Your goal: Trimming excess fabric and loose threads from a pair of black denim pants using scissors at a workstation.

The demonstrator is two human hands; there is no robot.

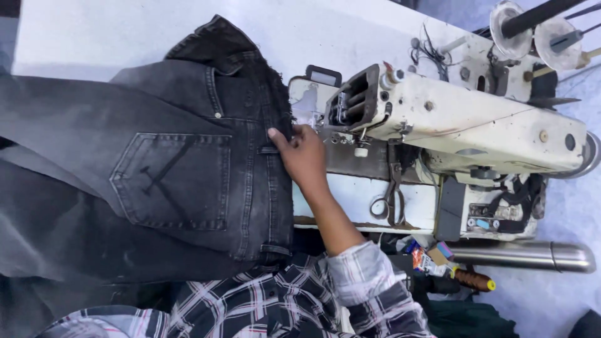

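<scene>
Dark grey jeans (188, 169) lie spread on the white table, back pocket up, with the waistband and its frayed edge turned toward the sewing machine (476, 125). My right hand (303, 155) reaches out of a plaid sleeve and holds the waistband edge just left of the machine's needle head (357, 103). The thumb lies flat on the denim and the fingers curl over the edge. My left hand is out of sight.
Scissors (389, 199) lie on the machine bed under the arm. Thread stands and spools (532, 31) sit at the back right. A metal tube (532, 255), a yellow-tipped tool (476, 280) and small packets lie at the front right. The white tabletop (113, 31) extends behind the jeans.
</scene>
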